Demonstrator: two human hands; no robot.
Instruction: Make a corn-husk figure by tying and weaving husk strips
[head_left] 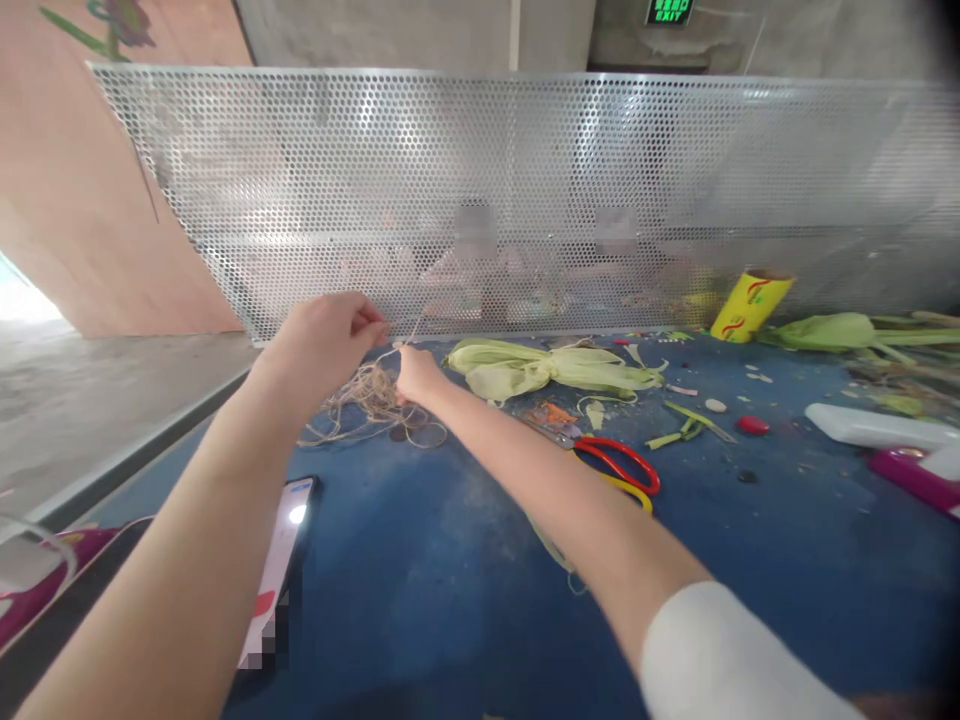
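A tangle of thin tan string lies on the blue table near its far edge. My left hand is raised above the tangle, its fingers pinched on a strand of the string. My right hand rests on the right side of the tangle, fingers closed on the same strand. Just right of it lies a bundle of pale green corn husks.
Red-handled scissors and yellow-handled scissors lie right of my right forearm. A phone lies at the left. A perforated metal screen closes the back. A yellow roll, husks, a white bottle sit right.
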